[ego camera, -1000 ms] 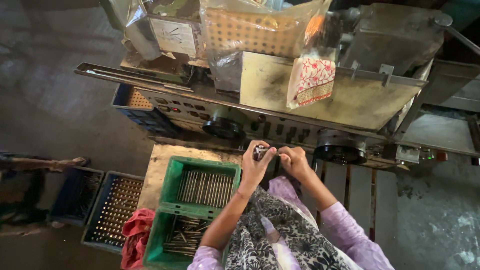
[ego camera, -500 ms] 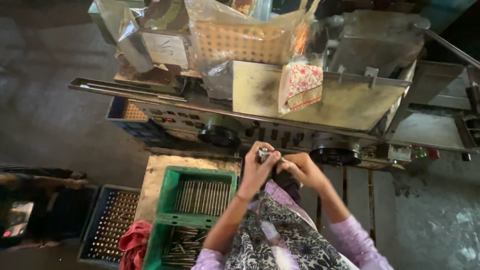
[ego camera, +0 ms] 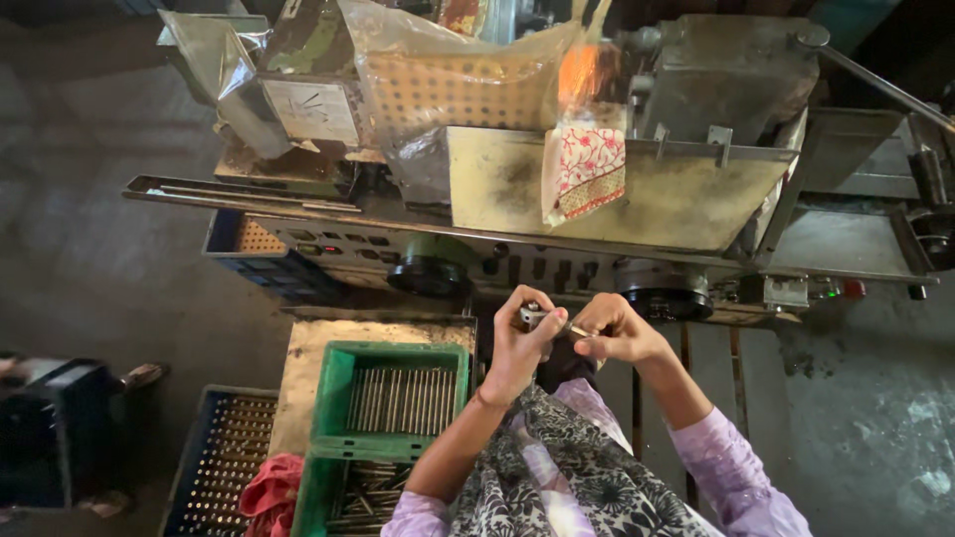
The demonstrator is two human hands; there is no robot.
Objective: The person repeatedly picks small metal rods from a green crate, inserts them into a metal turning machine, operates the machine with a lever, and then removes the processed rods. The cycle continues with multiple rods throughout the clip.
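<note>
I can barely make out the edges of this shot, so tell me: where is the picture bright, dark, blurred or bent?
Head view: light falls on the hopper and both hands; the left hand and right hand look sharp. The clear plastic bag shows glare. The floor at left is dim, and the dark crate at the left edge is smeared. Straight machine rails bow from the wide lens.

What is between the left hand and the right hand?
In the head view, a thin metal rod spans the gap between the left hand and right hand; both hands' fingers pinch it.
</note>
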